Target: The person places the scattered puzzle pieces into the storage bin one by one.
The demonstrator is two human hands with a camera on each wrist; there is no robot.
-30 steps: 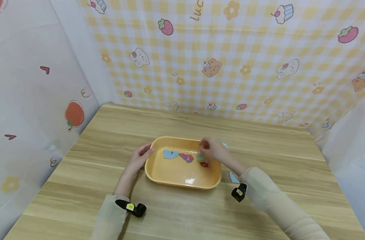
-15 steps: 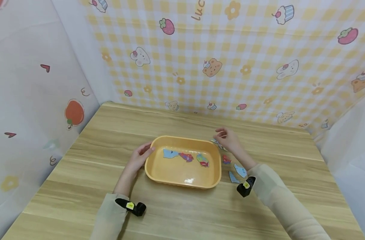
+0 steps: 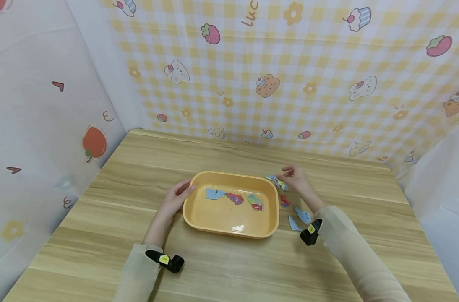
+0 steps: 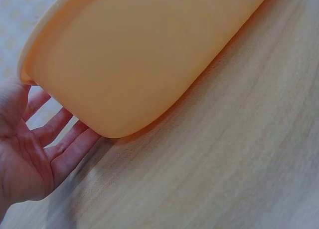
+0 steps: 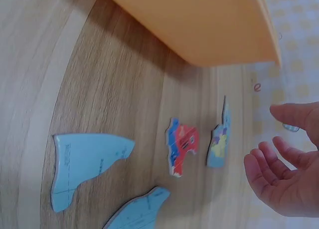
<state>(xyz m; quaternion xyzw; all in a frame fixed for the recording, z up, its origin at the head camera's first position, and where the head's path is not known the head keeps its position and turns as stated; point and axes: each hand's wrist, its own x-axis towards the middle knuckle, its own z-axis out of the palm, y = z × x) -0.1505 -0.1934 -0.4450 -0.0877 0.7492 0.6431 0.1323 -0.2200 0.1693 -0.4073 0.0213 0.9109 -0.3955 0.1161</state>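
My left hand [image 3: 176, 196] holds the left end of a shallow yellow-orange plastic basin [image 3: 229, 222]. The thumb lies over the rim, and in the left wrist view the fingers [image 4: 62, 126] reach beneath it along the outer wall. Inside the basin lie a light blue puzzle piece [image 3: 214, 193], a red-purple piece [image 3: 235, 198] and a green-red piece [image 3: 255, 202]. My right hand [image 3: 297, 180] hovers beyond the right end, near a blue-yellow piece [image 5: 218, 146] on the table. Its fingers are loosely bent with nothing between them in the right wrist view.
Right of the basin, a red-blue piece [image 5: 182, 145] and two light blue pieces [image 5: 84, 161] lie on the wooden table [image 3: 229, 268]. A yellow checked cloth [image 3: 233, 84] hangs behind the table's back edge. Pale cloth [image 3: 44, 126] hangs along the left side.
My right hand has moved from above the green-red piece in the basin out past the right rim, then slightly further right. That piece stays in the basin. The left hand has kept its place.
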